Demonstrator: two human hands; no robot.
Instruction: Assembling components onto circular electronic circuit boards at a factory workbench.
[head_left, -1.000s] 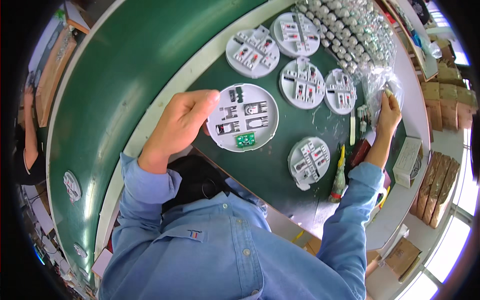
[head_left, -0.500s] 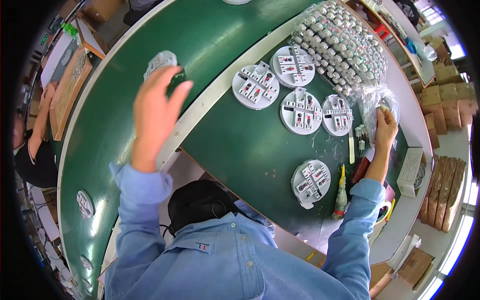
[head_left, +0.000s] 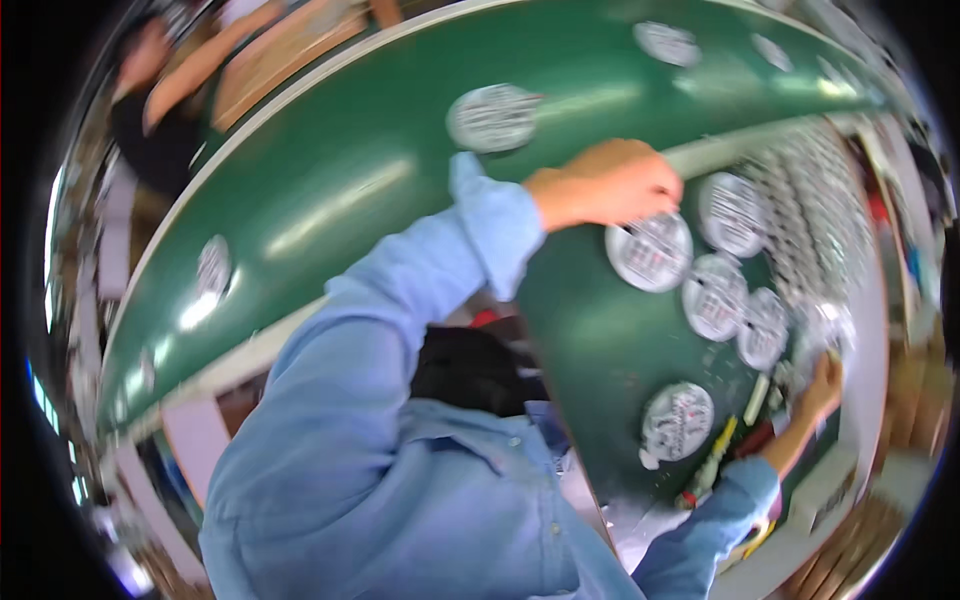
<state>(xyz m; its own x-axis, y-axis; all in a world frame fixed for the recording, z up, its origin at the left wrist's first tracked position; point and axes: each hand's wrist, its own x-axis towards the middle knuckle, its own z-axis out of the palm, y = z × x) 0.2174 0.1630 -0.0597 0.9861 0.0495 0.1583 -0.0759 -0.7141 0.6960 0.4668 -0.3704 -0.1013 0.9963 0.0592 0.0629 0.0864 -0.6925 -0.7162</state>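
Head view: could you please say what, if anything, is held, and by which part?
The left hand overlaps a disc at its upper rim; the right hand is at the bag; blur hides whether either holds anything.

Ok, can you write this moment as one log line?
left hand: at white disc, grip too blurred | right hand: at clear plastic bag, grip too blurred

A glossy green belt (head_left: 240, 260) bows across the room (the fisheye view bends its edges), with pale streaks of light (head_left: 340, 207) on its surface. Beside it is a green table (head_left: 590, 340), bordered on the right by a pale ledge (head_left: 868, 390). Brown cardboard boxes (head_left: 915, 400) blur beyond that, and a wooden bench (head_left: 285, 65) stands at upper left.
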